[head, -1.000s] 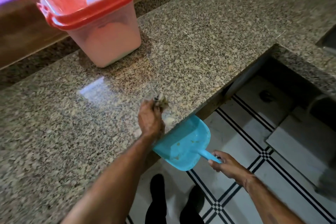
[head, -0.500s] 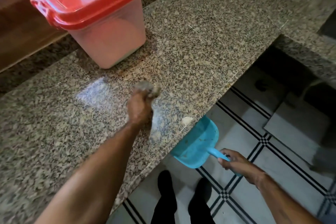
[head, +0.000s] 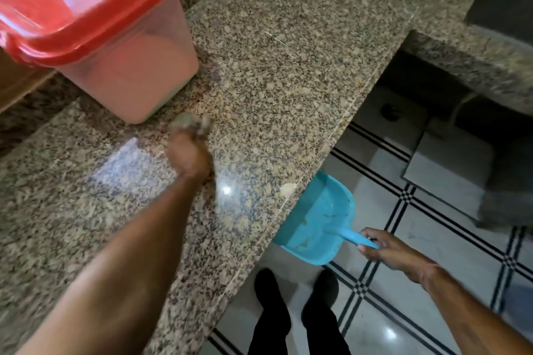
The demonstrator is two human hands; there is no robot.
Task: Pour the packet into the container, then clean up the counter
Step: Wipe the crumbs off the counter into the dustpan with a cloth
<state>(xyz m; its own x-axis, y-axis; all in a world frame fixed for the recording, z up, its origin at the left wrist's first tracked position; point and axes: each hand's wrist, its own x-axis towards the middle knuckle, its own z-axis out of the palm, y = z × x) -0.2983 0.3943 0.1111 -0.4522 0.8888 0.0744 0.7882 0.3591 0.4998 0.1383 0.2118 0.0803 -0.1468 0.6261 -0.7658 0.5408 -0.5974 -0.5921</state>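
My left hand (head: 189,155) is on the granite counter (head: 288,66), gripping a small greyish wad (head: 191,124) that is too blurred to identify. It lies just in front of the clear container (head: 138,78) with a red lid (head: 72,0), which holds pale powder. My right hand (head: 386,248) holds the handle of a blue dustpan (head: 317,219). The pan sits below the counter's front edge, partly tucked under it. A small pale heap of spill (head: 288,188) lies on the counter right at that edge, above the pan.
The counter drops to a tiled floor (head: 432,239) with black line patterns. My legs (head: 300,320) stand close to the edge. A lower granite ledge (head: 461,66) runs at the right, with a dark opening under it. Wood panelling backs the counter at far left.
My left hand has travelled with the wad from near the counter edge back toward the container. The dustpan has slid a little along the edge in my right hand.
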